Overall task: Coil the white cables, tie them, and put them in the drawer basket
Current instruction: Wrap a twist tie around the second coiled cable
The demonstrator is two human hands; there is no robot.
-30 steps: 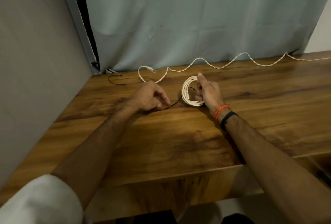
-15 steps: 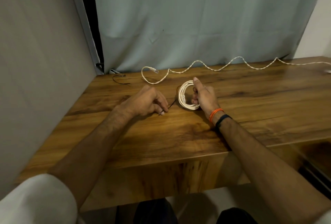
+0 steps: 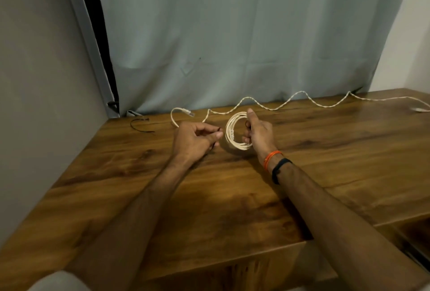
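Coiled white cable (image 3: 235, 132) stands upright on edge on the wooden surface (image 3: 232, 197), and the right hand (image 3: 258, 133) grips its far side, fingers curled through the ring and forefinger raised along the top. How many turns the coil has is hard to count, and its right part is hidden behind that hand. Just left of the coil, the left hand (image 3: 195, 139) has its fingers (image 3: 215, 135) curled, thumb and forefinger pinching a thin dark tie (image 3: 215, 142); most of the tie is covered by the hand, so its length and where it ends cannot be told. Behind the coil, a second white cable (image 3: 290, 102) lies loose in waves along the curtain (image 3: 232, 34), its plug end left of the coil, its other end running off the right edge of view. Farther left of the coil lies another dark tie (image 3: 139, 125). The drawer basket cannot be made out.
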